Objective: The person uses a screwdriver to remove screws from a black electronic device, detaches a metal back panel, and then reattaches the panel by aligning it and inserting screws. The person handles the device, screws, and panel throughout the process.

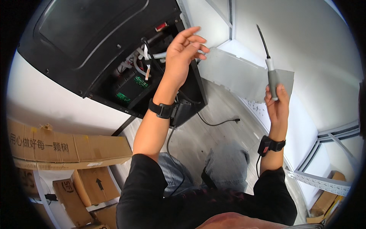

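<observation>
The right hand [277, 102], toward two o'clock, pinches the screwdriver [270, 65] by its grey handle [273, 79] between thumb and fingers, probably so that the blade [263, 41] is free, pointing to eleven; the left hand [183, 49], at twelve, is loosely spread and seems empty, near the black machine [87, 38] at ten; its open side shows wires [146, 53] and green circuit boards [141, 81], perhaps because the grey metal panel [228, 68] at two is its cover.
</observation>
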`<state>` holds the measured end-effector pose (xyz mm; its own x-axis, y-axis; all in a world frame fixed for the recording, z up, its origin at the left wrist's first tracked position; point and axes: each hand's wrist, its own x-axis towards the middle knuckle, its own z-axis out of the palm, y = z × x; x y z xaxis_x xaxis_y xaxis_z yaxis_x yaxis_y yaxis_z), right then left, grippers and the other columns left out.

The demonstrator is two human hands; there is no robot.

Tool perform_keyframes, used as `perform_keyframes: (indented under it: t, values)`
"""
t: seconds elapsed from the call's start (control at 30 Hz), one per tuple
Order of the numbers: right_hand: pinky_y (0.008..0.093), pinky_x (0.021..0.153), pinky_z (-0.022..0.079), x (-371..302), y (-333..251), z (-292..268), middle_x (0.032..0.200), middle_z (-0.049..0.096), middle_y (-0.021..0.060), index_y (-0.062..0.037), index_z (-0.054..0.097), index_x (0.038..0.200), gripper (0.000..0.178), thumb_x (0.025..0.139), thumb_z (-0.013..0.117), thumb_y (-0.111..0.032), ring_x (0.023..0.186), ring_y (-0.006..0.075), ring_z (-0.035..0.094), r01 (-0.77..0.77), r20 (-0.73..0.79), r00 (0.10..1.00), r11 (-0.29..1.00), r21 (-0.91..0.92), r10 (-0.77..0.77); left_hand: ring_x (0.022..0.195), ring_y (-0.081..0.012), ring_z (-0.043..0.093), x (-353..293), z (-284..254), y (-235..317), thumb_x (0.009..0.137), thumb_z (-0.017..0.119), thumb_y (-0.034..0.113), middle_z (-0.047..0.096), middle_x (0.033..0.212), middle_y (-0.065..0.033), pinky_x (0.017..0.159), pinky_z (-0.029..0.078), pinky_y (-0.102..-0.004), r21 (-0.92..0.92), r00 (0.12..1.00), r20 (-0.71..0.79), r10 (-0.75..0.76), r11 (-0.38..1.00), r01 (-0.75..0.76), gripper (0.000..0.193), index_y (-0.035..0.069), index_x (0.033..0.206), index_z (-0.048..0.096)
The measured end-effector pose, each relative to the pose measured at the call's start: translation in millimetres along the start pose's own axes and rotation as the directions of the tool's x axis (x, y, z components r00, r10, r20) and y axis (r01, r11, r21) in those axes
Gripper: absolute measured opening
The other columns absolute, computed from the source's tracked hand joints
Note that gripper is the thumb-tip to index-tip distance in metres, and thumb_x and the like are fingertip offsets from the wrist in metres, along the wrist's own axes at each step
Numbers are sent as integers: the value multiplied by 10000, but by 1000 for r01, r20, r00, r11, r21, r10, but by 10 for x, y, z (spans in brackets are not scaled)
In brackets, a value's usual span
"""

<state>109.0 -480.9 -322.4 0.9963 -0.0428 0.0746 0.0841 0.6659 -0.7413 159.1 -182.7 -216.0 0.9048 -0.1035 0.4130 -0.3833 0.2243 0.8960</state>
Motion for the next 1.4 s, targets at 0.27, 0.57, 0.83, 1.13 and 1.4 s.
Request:
perform_keyframes:
  t: [0.27,0.57,0.83,1.13,1.4]
  values:
    - [286,561,473,-318,422,-132,942,624,162,-27,451,1279,499,848,646,-187,616,159,576,-164,163,966,962,-217,201,882,-106,612,-780,-174,-711,915,551,38,641,969,-36,752,483,-231,231,909,203,-364,920,317,265,18,1177,576]
    - [295,761,454,-317,753,-724,1018,605,127,-9,497,1254,455,847,640,-151,805,179,573,-273,69,950,920,-281,303,872,-127,627,-1263,-407,-1536,918,536,49,643,982,-53,753,503,-246,153,751,-117,-650,735,661,252,35,1165,586]
    - [329,784,440,-515,873,-2008,939,583,80,-30,539,1069,362,718,576,53,853,193,570,-434,-121,899,826,-360,420,879,-145,626,-1683,-144,-3041,894,560,90,626,1026,-65,741,517,-265,67,517,-117,-848,512,856,309,27,1197,565]
    - [306,673,466,-698,1280,-2558,804,632,94,-11,596,847,153,852,676,-141,692,170,586,-246,-595,804,901,-356,-15,969,-148,558,-2342,271,-4462,862,619,161,584,1104,-35,777,465,-289,506,612,-75,-788,498,704,384,71,1231,560]
    - [284,567,440,-391,1513,-2896,689,590,31,-52,648,944,182,777,717,-79,607,121,531,-296,-442,816,386,-874,-373,919,-134,593,-1826,888,-4291,912,591,167,603,1034,-36,754,492,-276,200,487,38,-872,484,852,286,53,1174,578]
